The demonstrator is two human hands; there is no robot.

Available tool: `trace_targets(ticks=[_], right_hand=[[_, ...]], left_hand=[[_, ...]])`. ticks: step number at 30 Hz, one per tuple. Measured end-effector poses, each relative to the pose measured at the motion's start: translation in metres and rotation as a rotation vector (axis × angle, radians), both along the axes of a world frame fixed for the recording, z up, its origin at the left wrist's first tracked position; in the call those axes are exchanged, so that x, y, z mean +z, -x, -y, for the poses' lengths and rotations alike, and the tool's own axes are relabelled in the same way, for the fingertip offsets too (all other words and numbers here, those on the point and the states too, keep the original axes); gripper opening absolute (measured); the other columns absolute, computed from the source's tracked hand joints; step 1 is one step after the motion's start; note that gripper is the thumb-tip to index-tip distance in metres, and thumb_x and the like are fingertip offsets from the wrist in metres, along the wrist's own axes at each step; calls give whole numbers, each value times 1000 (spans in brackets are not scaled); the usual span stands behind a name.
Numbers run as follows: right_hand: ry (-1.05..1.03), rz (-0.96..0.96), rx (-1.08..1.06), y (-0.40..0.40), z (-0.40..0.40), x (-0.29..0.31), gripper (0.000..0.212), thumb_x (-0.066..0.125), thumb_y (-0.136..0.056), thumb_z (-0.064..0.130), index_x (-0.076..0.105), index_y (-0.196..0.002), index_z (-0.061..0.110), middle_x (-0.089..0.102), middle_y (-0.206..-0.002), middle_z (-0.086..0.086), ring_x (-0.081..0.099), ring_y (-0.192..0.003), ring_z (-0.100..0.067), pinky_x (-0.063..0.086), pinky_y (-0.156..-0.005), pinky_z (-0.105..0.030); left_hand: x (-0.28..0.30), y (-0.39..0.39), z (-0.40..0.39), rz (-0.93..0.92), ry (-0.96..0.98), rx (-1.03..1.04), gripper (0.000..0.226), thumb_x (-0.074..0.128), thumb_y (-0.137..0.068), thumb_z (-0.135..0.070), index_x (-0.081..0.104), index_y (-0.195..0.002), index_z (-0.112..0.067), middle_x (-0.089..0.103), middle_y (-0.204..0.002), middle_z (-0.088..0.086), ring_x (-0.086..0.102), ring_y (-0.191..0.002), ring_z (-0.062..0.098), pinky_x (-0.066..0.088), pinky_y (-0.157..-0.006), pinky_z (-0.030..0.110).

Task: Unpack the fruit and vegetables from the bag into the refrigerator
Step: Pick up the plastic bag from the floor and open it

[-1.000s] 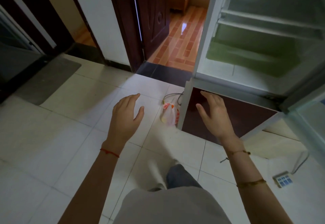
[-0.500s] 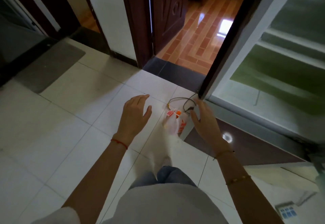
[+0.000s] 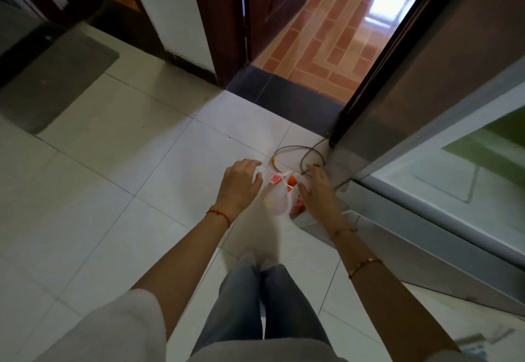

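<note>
- A thin white plastic bag is seen on the pale tiled floor, just beside the lower corner of the refrigerator, with orange and red produce showing through its open top.
- The left hand is held just left of the bag, fingers spread and loose, nothing gripped; contact with the plastic cannot be confirmed.
- The right hand is placed against the bag's right side, fingers extended and not closed; a grasp is not yet made.
- A loop of cable lies on the floor just behind the bag.
- The refrigerator interior at the right edge is only partly visible, and no produce is seen in that part.
- The task is judged to be at its start: the bag is still to be lifted and every item remains to be unpacked.
</note>
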State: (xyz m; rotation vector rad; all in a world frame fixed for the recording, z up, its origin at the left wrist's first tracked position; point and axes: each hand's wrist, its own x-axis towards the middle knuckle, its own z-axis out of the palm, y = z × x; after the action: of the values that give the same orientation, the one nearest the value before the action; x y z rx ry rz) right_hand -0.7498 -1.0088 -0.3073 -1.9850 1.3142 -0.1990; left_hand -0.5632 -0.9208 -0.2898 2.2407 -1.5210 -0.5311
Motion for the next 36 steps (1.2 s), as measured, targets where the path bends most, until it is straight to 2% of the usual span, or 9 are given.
trace_targets(ticks=[6, 10, 18, 24, 28, 29, 31, 33, 36], right_hand=[[-47, -45, -173, -27, 34, -141, 61, 65, -90, 16, 36, -143, 6, 38, -146, -12, 47, -128, -29, 46, -105, -40], [-33, -92, -219, -39, 52, -247, 66, 76, -79, 27, 42, -132, 11, 47, -133, -10, 48, -120, -29, 49, -98, -46], [-68, -129, -347, -38, 80, -400, 91, 81, -71, 42, 30, -143, 21, 40, -143, -5, 44, -129, -25, 49, -99, -45], [-77, -83, -482, -53, 101, -454, 90, 77, -77, 28, 24, -149, 15, 43, -144, -14, 43, -132, -32, 43, -106, -49], [-57, -29, -527, -61, 107, -456, 37, 64, -83, 21, 55, -117, 12, 66, -108, -14, 62, -100, -32, 53, -83, -39], [-67, -21, -506, -63, 106, -450, 23, 60, -87, 21, 61, -107, 9, 68, -99, -13, 64, -93, -30, 51, -75, -34], [-57, 24, -447, -67, 99, -433, 22, 52, -94, 28, 66, -96, 10, 71, -87, -10, 66, -82, -27, 51, -69, -34], [-34, 45, -373, -67, 91, -414, 25, 47, -97, 33, 66, -97, 17, 70, -81, -7, 67, -77, -25, 56, -69, -40], [-37, 15, -267, -68, 84, -380, 20, 47, -94, 18, 66, -101, 20, 70, -85, -4, 67, -80, -21, 57, -71, -37]], left_hand=[[-139, 1, 50, -151, -137, 56, 34, 48, -97, -25, 59, -125, -9, 64, -121, 10, 60, -110, 27, 48, -95, 40], [-238, 8, 75, -350, -231, 168, 32, 48, -97, -25, 61, -119, -6, 64, -117, 13, 61, -106, 28, 51, -91, 42], [-395, 19, 117, -520, -353, 190, 35, 43, -99, -32, 65, -105, -5, 66, -99, 13, 62, -89, 27, 53, -77, 35], [-454, 27, 155, -691, -406, 173, 51, 34, -101, -45, 67, -112, -7, 63, -105, 9, 58, -100, 26, 41, -81, 29], [-469, 33, 168, -857, -327, 242, 57, 41, -90, -61, 67, -93, -11, 71, -98, 9, 67, -95, 27, 52, -93, 42], [-468, 34, 169, -868, -298, 243, 52, 43, -91, -55, 68, -89, -10, 71, -93, 9, 67, -91, 26, 53, -91, 43], [-457, 35, 170, -888, -258, 232, 38, 45, -98, -37, 68, -84, -11, 66, -85, 7, 63, -84, 24, 53, -85, 41], [-437, 34, 166, -922, -250, 236, 34, 45, -100, -32, 65, -80, -13, 63, -80, 7, 60, -81, 22, 52, -80, 39], [-401, 28, 155, -983, -244, 280, 28, 46, -100, -23, 65, -87, -7, 59, -78, 10, 56, -76, 21, 45, -67, 30]])
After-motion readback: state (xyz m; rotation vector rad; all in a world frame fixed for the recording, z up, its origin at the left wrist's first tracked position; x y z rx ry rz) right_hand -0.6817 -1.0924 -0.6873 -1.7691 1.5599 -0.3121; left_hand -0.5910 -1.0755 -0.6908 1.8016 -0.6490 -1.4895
